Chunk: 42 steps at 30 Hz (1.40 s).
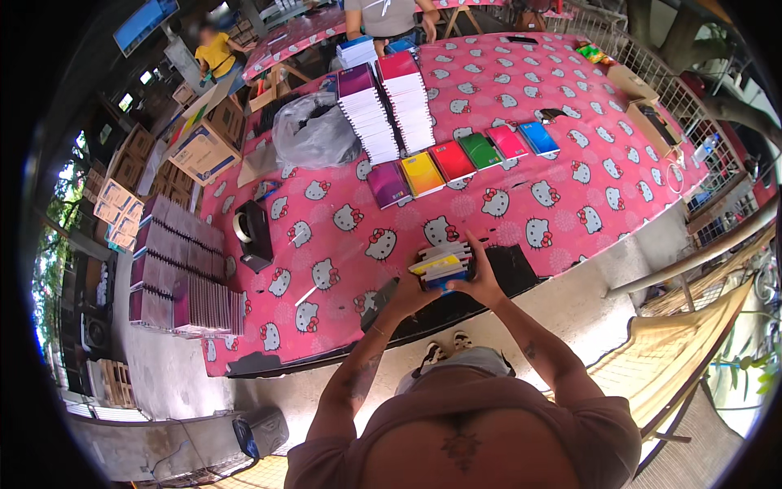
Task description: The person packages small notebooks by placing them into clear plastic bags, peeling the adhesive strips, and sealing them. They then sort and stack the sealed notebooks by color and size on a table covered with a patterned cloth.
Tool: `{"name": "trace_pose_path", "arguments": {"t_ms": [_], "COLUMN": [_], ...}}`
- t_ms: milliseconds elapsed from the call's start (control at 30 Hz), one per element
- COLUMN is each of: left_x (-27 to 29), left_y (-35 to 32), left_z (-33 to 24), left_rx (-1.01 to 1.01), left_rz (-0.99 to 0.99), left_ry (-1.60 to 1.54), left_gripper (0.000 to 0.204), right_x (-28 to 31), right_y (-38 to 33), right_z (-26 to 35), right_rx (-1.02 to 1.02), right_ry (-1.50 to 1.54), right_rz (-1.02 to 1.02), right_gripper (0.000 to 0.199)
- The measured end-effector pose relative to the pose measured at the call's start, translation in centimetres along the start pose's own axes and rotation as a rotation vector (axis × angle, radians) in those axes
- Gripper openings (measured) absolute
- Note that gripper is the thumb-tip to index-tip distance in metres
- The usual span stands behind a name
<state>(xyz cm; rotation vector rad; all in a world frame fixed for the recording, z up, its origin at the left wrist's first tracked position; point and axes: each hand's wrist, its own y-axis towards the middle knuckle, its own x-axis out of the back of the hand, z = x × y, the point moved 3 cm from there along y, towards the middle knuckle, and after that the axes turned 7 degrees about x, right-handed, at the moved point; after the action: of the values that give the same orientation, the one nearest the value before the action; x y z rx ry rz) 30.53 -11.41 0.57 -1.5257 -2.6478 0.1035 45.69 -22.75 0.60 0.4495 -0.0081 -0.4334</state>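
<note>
Near the table's front edge, a small stack of notebooks (pixel 442 265) is held between my two hands, yellow and blue covers showing among white page edges. My left hand (pixel 412 297) grips its left side, and my right hand (pixel 483 284) wraps round the right side, with the thumb in front. Beyond them a row of single notebooks lies flat: a purple notebook (pixel 389 185), a yellow notebook (pixel 423 174), a red notebook (pixel 452 160), a green notebook (pixel 480 150), a pink notebook (pixel 507 143) and a blue notebook (pixel 538 138).
Two tall notebook stacks (pixel 371 122) stand behind the row, beside a clear plastic bag (pixel 314 134). A black tape dispenser (pixel 254 235) sits on the pink patterned tablecloth (pixel 350 253). Spiral notebook piles (pixel 179 273) line the left edge. Across the table stands another person (pixel 387 18).
</note>
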Motion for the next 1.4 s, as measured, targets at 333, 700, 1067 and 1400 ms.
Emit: {"name": "trace_pose_path", "arguments": {"t_ms": [333, 700, 1067, 1400], "left_x": [2.1, -1.2, 0.1, -3.0], "left_y": [-3.8, -4.8, -2.7, -0.8], "left_z": [-6.1, -5.6, 5.4, -10.4], "left_rx": [-0.334, -0.222, -0.04, -0.045], "left_rz": [-0.284, -0.367, -0.215, -0.106], "left_ry": [0.62, 0.247, 0.209, 1.306], "left_gripper": [0.042, 0.083, 0.101, 0.1], "right_x": [-0.4, -0.2, -2.0, -1.0], "right_y": [0.3, 0.5, 0.5, -0.1], "right_z": [0.6, 0.1, -0.2, -3.5], "right_rx": [-0.11, -0.039, -0.033, -0.231], "right_ry": [0.013, 0.025, -0.014, 0.013], "right_rz": [0.125, 0.127, 0.193, 0.291], "right_gripper": [0.1, 0.1, 0.091, 0.082]}}
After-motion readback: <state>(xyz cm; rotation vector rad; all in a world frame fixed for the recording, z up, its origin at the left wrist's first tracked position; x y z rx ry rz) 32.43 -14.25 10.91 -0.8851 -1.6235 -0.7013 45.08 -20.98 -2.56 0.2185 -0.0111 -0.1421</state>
